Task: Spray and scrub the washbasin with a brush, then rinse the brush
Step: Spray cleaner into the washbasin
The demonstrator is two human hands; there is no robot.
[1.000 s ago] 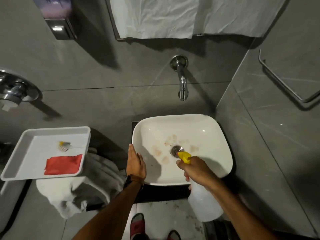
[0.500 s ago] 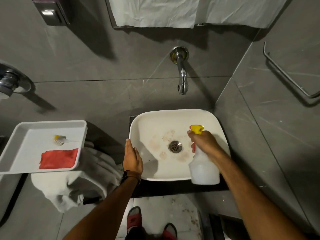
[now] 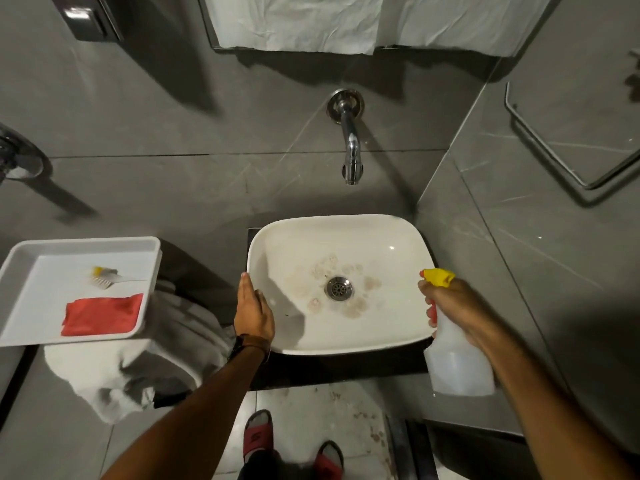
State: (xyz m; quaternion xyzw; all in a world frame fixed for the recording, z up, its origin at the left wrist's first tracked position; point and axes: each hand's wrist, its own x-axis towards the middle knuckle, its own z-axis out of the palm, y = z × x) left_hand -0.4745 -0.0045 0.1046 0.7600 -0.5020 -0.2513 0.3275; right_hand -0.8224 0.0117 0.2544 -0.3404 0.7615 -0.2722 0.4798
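Observation:
The white washbasin sits below a chrome wall tap, with brownish stains around its drain. My right hand grips a translucent spray bottle with a yellow nozzle at the basin's right rim, the nozzle pointing left over the bowl. My left hand rests flat on the basin's left rim, fingers together, holding nothing. A small brush with a yellow end lies in a white tray at the left.
A red cloth lies in the tray beside the brush. The tray rests on a heap of white towels. A metal rail is on the right wall. White cloths hang above. My feet in red slippers stand below.
My right hand has carried the spray bottle from over the drain out to the basin's right rim. My left hand stays on the left rim.

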